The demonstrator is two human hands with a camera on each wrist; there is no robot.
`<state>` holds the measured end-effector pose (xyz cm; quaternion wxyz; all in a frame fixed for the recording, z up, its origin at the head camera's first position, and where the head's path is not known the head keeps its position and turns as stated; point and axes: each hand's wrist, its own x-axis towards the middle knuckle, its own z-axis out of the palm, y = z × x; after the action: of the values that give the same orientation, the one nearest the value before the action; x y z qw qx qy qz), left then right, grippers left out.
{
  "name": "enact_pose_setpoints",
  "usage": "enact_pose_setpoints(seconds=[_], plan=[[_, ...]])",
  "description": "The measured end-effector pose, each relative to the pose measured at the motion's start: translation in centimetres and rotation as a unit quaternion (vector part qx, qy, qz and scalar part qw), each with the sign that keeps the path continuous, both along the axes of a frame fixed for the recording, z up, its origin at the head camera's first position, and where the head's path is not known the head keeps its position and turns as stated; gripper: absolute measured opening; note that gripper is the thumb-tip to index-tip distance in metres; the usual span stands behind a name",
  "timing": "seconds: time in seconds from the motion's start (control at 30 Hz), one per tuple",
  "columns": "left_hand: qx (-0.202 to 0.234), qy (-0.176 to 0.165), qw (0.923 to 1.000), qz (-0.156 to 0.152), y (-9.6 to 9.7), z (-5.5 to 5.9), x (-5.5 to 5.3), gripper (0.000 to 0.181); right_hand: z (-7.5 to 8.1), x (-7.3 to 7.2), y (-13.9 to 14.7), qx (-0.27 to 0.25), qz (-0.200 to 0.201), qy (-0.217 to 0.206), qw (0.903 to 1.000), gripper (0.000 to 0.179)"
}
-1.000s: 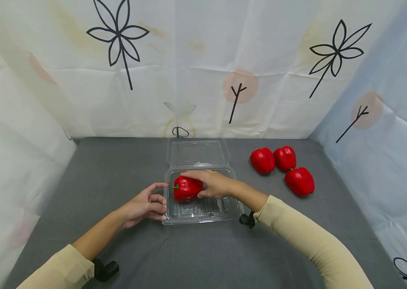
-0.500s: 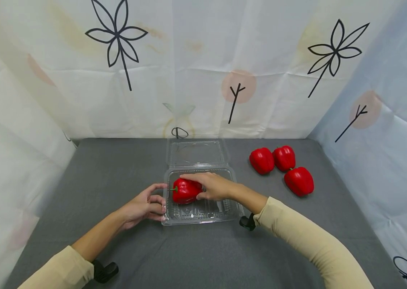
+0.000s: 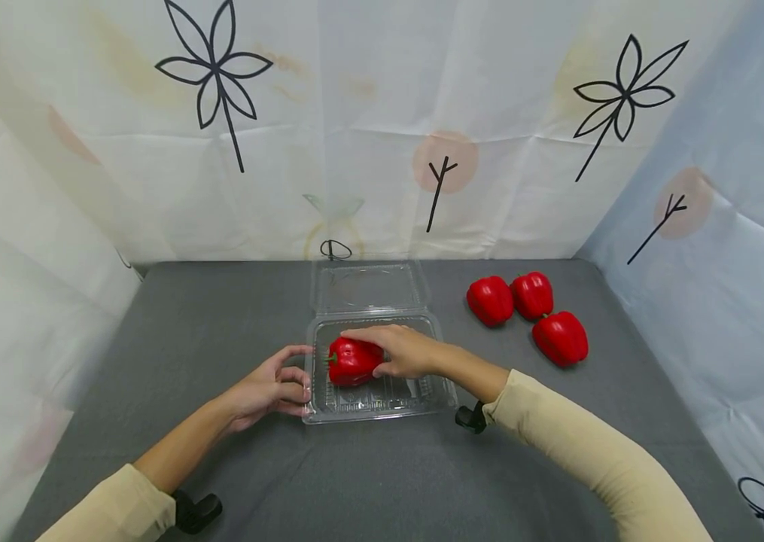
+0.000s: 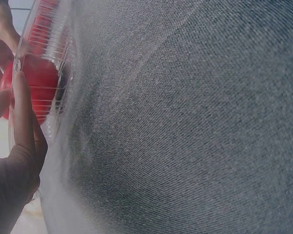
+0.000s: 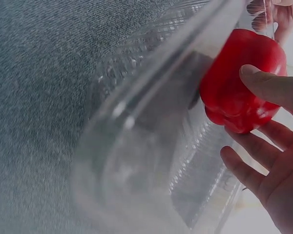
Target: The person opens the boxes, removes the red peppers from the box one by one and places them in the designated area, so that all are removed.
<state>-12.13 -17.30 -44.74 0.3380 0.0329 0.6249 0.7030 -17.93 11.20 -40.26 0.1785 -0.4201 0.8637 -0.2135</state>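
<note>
A red bell pepper [image 3: 353, 361] with a green stem lies on its side inside the left half of a clear plastic clamshell container [image 3: 382, 407]. My right hand [image 3: 409, 351] grips it from the right; in the right wrist view the thumb [image 5: 271, 85] lies across the pepper and fingers reach round its underside. At the container's left wall, my left hand [image 3: 272, 388] rests loosely bent fingers against the outside. The left wrist view shows one finger [image 4: 22, 105] along that wall, with the pepper [image 4: 36, 83] visible through the ribbed plastic.
The container's clear lid [image 3: 369, 288] is folded open toward the back. To the right, three more red bell peppers [image 3: 491, 301] lie close together on the grey cloth [image 3: 232, 301]. A patterned white curtain [image 3: 368, 98] stands behind the table.
The pepper has shifted slightly toward me and a little sideways within the container, along with my right hand. My left hand keeps its place at the container's side.
</note>
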Motion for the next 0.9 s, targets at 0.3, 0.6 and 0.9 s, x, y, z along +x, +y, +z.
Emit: enact_pose_setpoints(seconds=[0.3,0.6,0.9], plan=[[-0.001,0.009,0.9999,0.006,0.2,-0.2,0.0,0.082,1.7,0.6,2.3,-0.014,-0.004,0.012,0.9998,0.078],[-0.001,0.018,0.9998,0.006,0.3,-0.3,-0.1,0.083,3.7,1.1,6.4,-0.031,-0.037,0.033,0.9983,0.078],[-0.007,0.023,0.9997,0.009,0.2,-0.4,-0.1,0.082,3.9,1.1,10.7,-0.053,-0.094,0.045,0.9932,0.081]])
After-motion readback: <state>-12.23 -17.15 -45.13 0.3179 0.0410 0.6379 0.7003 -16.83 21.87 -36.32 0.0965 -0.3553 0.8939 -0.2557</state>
